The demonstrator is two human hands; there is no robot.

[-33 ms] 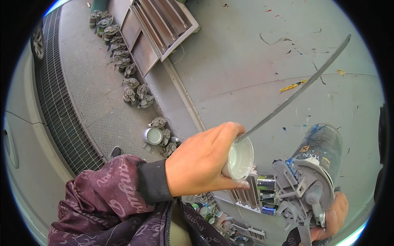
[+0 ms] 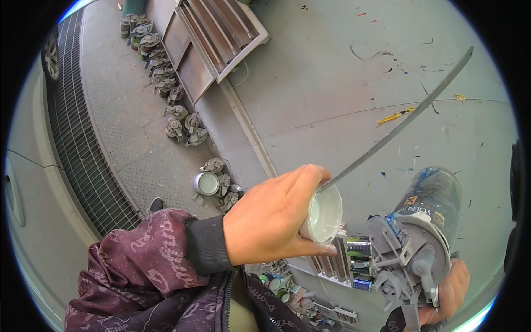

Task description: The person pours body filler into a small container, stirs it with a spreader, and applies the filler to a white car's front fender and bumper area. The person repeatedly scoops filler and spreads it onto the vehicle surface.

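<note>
My left hand (image 2: pixel 276 218) is closed round a small clear plastic cup (image 2: pixel 325 214), its mouth tilted toward me. Pale whitish stuff coats the inside of the cup. A long flat grey stirring stick (image 2: pixel 406 119) rises from the cup's rim beside my left fingertips and slants up to the right. At the lower right, my right hand (image 2: pixel 451 290) grips the grey, paint-crusted pouring lid (image 2: pixel 412 252) of a dark paint can (image 2: pixel 433 193). The can is tilted, with its lid end toward me, and some of the right fingers are hidden behind the lid.
A grey wall or panel (image 2: pixel 310 72) with paint smears lies ahead. Several lidded paint cans (image 2: pixel 165 73) line its foot, and an open tin (image 2: pixel 207 183) stands nearer. A louvred frame (image 2: pixel 221 33) sits on the wall. A floor grating (image 2: pixel 83 122) and pale car (image 2: pixel 38 193) are left.
</note>
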